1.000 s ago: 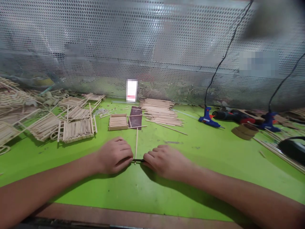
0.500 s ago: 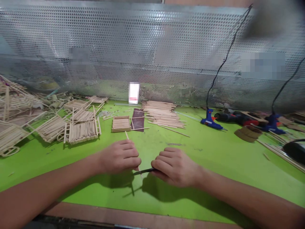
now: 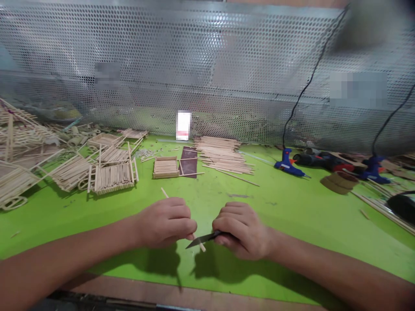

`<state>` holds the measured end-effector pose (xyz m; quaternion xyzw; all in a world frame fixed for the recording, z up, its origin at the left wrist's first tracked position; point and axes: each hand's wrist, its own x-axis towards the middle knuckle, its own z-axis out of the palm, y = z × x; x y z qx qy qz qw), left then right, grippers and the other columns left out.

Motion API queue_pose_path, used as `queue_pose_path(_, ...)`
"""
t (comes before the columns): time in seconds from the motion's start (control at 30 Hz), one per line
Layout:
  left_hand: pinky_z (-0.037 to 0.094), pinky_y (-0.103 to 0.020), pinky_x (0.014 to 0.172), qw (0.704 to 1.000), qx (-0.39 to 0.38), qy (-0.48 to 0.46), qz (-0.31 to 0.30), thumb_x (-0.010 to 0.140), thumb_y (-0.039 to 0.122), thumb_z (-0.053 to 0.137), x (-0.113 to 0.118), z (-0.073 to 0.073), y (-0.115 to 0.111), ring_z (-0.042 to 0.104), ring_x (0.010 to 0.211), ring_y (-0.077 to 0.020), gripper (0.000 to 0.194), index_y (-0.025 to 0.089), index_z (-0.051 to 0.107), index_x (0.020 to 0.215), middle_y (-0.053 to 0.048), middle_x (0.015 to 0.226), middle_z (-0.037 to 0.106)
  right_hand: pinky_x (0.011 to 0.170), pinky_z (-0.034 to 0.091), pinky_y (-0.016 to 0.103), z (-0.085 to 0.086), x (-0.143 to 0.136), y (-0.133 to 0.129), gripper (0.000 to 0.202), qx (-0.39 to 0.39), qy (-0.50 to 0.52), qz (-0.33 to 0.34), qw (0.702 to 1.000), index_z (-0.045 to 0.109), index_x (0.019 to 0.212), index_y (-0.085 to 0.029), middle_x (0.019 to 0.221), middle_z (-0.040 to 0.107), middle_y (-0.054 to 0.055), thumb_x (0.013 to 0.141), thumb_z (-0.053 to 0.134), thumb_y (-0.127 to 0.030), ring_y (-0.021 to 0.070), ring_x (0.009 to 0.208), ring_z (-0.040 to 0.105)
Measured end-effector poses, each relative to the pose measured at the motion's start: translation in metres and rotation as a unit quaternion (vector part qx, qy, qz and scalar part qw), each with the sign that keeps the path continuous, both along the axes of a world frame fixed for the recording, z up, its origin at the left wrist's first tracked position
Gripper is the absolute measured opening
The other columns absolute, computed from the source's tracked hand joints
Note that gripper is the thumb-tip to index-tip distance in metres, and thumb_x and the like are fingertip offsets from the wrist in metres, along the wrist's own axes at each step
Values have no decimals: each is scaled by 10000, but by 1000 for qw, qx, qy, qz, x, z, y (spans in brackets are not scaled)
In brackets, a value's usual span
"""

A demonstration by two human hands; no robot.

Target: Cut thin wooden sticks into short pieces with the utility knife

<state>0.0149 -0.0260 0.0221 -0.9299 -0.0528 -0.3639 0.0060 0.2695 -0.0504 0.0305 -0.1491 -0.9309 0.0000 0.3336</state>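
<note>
Closed around a thin wooden stick (image 3: 164,192) is my left hand (image 3: 168,221); one end sticks out past the fingers at the top left, the other below them at the right. My right hand (image 3: 241,229) grips a knife (image 3: 201,239) with a dark blade pointing left. The blade crosses the stick's lower end (image 3: 202,247), just beside my left fingers. Both hands are held above the green tabletop (image 3: 285,224). Beyond them lies a small tray-like piece made of sticks (image 3: 166,167), with two longer sticks reaching right over a dark brown sheet (image 3: 188,162).
A stack of sticks (image 3: 223,153) lies at the back centre. Several stick-built pieces (image 3: 113,177) crowd the left. At right are a blue glue gun (image 3: 288,164) with a hanging cord, a second one (image 3: 373,169) and a brown curved piece (image 3: 339,182). Perforated metal sheeting (image 3: 155,77) stands behind.
Both hands have shifted slightly down, my right one also to the right. The stick now slants more, with its lower end further right, and the blade's flat side shows more.
</note>
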Motion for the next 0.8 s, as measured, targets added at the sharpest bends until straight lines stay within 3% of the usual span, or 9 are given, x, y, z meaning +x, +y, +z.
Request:
queue_pose_path(0.13,385,-299,640,1000,-7,9,-19,1122,261,335,1,1,-2,443,628,-161,293,206,524,905,-1,679,556,578,368,291,-1,-2,-1,342,-13,19,13,1000,558,969,-197,664,623,2,1144,328,-379,140,557,527)
queue_pose_path(0.27,350,-280,588,998,-54,-19,27,1118,252,320,1,-1,-3,460,630,-156,272,201,526,948,-6,719,559,561,367,270,-4,-2,3,332,-10,60,-22,998,570,955,-196,654,619,-4,1137,373,-390,129,540,513)
queue_pose_path(0.53,351,-244,573,989,-139,-33,49,1120,282,335,1,-5,2,489,629,-136,326,177,574,924,-4,734,559,536,353,264,-5,0,9,345,-19,60,-79,995,605,934,-182,645,620,1,1126,403,-385,125,528,512)
queue_pose_path(0.8,356,-231,563,968,-212,-35,128,1132,389,356,4,-9,2,492,602,-120,440,175,535,792,18,678,542,564,380,254,-7,2,13,286,-120,28,-130,984,642,982,-179,701,655,21,1096,443,-350,141,586,558)
